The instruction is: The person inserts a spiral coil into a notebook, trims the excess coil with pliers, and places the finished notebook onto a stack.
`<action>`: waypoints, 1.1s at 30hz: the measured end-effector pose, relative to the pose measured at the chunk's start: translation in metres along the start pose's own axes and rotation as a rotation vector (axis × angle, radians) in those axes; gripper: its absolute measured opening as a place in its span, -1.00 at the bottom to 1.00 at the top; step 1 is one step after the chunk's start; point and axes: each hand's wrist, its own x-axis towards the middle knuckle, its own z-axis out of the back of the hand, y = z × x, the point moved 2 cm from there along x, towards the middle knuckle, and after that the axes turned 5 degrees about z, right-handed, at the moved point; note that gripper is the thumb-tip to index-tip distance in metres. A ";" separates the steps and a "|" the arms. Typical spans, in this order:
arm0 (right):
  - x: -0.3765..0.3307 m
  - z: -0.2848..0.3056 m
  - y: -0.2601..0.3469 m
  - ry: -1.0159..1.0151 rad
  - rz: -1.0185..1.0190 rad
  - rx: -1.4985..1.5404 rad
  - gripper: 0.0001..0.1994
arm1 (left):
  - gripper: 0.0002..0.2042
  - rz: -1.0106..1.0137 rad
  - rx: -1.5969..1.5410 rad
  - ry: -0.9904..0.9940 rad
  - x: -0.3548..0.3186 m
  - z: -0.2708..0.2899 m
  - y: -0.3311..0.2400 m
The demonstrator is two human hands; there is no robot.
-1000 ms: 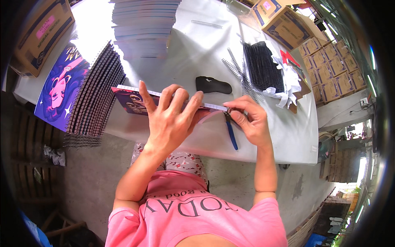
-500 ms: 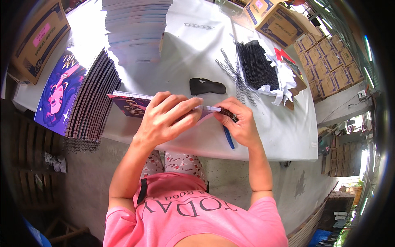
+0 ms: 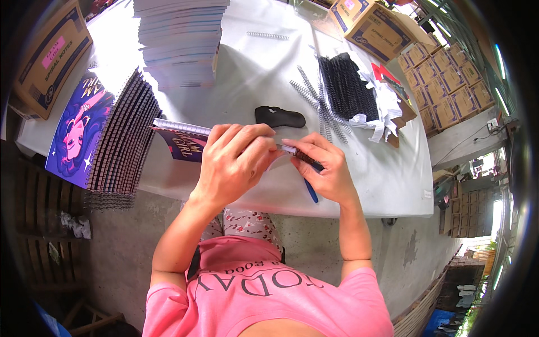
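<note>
A purple-covered notebook (image 3: 182,140) lies at the near edge of the white table (image 3: 252,73). My left hand (image 3: 233,163) rests on its right part, fingers bent over its edge. My right hand (image 3: 325,168) pinches a black spiral wire (image 3: 306,158) at the notebook's right end, and a blue-handled tool (image 3: 310,191) sticks out beneath the fingers. The two hands touch at the fingertips.
A fanned row of bound purple notebooks (image 3: 112,140) lies at the left. A tall stack of unbound pages (image 3: 179,39) stands at the back. A black flat object (image 3: 279,117), loose spiral wires (image 3: 314,101) and a black wire bundle (image 3: 348,87) lie to the right. Cardboard boxes (image 3: 373,28) surround the table.
My left hand went from spread flat on the notebook to curled at its right edge. My right hand moved closer, meeting the left at the spiral wire.
</note>
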 end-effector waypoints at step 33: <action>-0.004 0.019 -0.002 -0.088 -0.010 0.042 -0.70 | -0.64 0.145 0.307 -0.059 -0.017 -0.013 -0.006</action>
